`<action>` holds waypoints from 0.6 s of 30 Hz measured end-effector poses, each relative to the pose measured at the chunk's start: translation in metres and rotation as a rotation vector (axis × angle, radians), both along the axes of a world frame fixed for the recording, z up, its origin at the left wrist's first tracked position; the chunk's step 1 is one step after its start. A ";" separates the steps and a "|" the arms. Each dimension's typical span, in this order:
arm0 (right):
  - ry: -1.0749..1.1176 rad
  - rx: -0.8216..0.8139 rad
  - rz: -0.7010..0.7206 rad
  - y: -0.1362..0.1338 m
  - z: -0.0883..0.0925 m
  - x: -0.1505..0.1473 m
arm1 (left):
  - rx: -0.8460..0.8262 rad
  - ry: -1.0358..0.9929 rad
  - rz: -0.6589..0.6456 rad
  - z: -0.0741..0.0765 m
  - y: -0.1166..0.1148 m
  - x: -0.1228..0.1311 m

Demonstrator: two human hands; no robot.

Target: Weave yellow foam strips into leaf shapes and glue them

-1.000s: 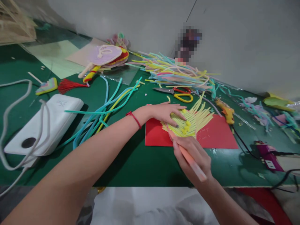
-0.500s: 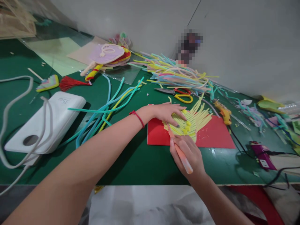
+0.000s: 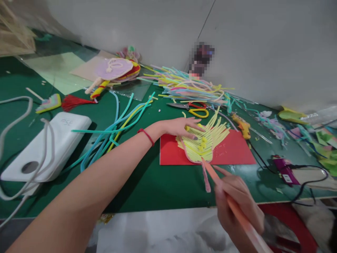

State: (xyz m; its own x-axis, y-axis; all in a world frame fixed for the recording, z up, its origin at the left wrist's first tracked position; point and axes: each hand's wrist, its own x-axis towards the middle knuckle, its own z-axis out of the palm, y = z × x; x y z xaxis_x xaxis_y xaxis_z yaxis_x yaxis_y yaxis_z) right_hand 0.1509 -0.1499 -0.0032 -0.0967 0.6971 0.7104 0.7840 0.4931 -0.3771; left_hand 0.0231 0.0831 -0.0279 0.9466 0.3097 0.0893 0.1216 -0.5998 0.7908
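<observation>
My left hand rests with fingers spread over the upper left of a small fan-shaped craft piece. That piece is made of pale yellow strips, with a pink outline, a pink handle and brighter yellow bits on top. Long strip ends stick out past its outline at the upper right. Beneath it lies a red sheet. In my right hand is a slim orange pen-shaped tool; its tip is at the bottom edge of the piece, by the handle. I cannot make out the tip's exact form.
Behind the hands lie scissors and a heap of coloured fuzzy strips. To the right are a yellow glue gun and a purple box with cords. Blue strips and a white power bank lie left.
My right hand has moved with the tool from the piece's left edge to its bottom edge, uncovering the pink handle. My left hand stays on the piece. The view has shifted slightly.
</observation>
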 end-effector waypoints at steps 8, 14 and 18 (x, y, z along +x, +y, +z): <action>0.014 -0.170 -0.273 -0.023 -0.016 0.065 | -0.303 -0.246 0.411 -0.003 0.002 -0.003; 0.072 -0.114 -0.343 0.026 -0.019 0.101 | 0.087 -0.052 0.702 0.061 -0.025 -0.011; 0.096 -0.178 -0.248 0.092 -0.014 0.120 | 0.262 0.432 0.826 0.099 -0.099 0.007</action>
State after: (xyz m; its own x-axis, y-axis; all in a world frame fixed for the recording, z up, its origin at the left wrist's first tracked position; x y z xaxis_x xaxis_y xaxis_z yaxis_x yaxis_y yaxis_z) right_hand 0.2706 -0.0583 -0.0176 0.1537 0.8050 0.5730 0.8286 0.2110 -0.5186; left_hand 0.0299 -0.0157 0.0709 0.4069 0.9119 -0.0546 0.8328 -0.3457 0.4323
